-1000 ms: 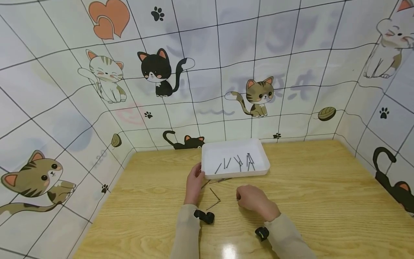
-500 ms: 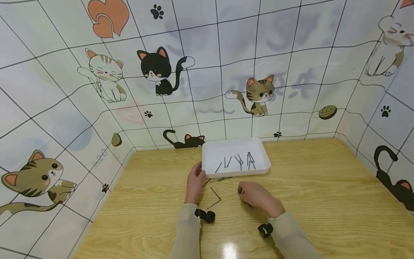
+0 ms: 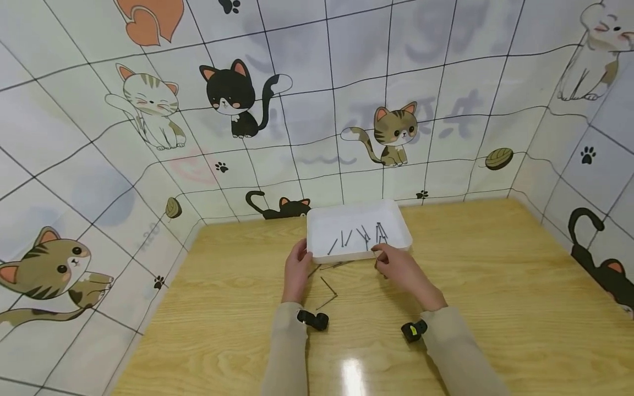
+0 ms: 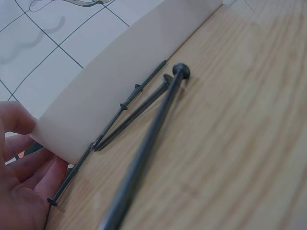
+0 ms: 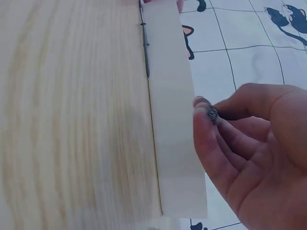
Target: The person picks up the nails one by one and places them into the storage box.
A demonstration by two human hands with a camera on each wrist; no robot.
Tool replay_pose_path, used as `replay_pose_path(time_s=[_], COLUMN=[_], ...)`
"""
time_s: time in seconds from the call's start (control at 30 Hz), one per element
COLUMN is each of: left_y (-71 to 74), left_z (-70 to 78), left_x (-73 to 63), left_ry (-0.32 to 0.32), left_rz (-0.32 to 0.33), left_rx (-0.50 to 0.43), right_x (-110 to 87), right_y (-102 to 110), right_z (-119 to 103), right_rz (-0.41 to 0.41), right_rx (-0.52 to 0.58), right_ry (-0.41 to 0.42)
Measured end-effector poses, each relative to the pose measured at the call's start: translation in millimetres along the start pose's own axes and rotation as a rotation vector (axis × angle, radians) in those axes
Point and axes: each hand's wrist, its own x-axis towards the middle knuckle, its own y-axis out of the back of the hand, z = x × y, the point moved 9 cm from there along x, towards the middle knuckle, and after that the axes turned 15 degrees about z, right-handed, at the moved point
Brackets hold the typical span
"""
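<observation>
A shallow white tray (image 3: 342, 217) stands at the back of the table with several dark nails (image 3: 366, 237) lying inside. At its front left corner my left hand (image 3: 297, 275) holds the tray, thumb near the rim and fingers at the outer wall. My right hand (image 3: 401, 269) is at the front right wall of the tray. Between thumb and fingertips it pinches a nail, whose textured head (image 5: 212, 114) shows in the right wrist view. Several loose nails lie along the tray's front wall, and a long nail (image 4: 148, 139) looms close in the left wrist view.
The wooden table (image 3: 223, 341) meets a cloth wall (image 3: 327, 121) printed with cats behind the tray. Two nails form an angle on the table (image 3: 328, 287) between my forearms. Black wrist cameras (image 3: 313, 320) sit on both wrists.
My right hand has moved forward from the table in front of the tray up to its front rim, with the nail. My left hand stays at the corner. The head view has tilted slightly down.
</observation>
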Motion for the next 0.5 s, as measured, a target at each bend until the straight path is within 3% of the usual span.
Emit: replay_pose_path(time_s=[0.23,0.33,0.5], left_y=[1.4,1.3,2.0], left_z=[2.7,2.8,-1.3], left_x=[3.9,4.5,2.7], left_ry=[-0.006,-0.016,-0.003], left_rz=[-0.008,-0.006,-0.011], left_rx=[-0.021,-0.017,-0.012], right_x=[17.9,26.3,38.7], right_y=[12,12,9], right_z=[-4,-5,-3], right_rz=[0.134,0.148,0.145], right_rx=[0.070,0.099,0.182], right_ry=[0.014,0.012,-0.060])
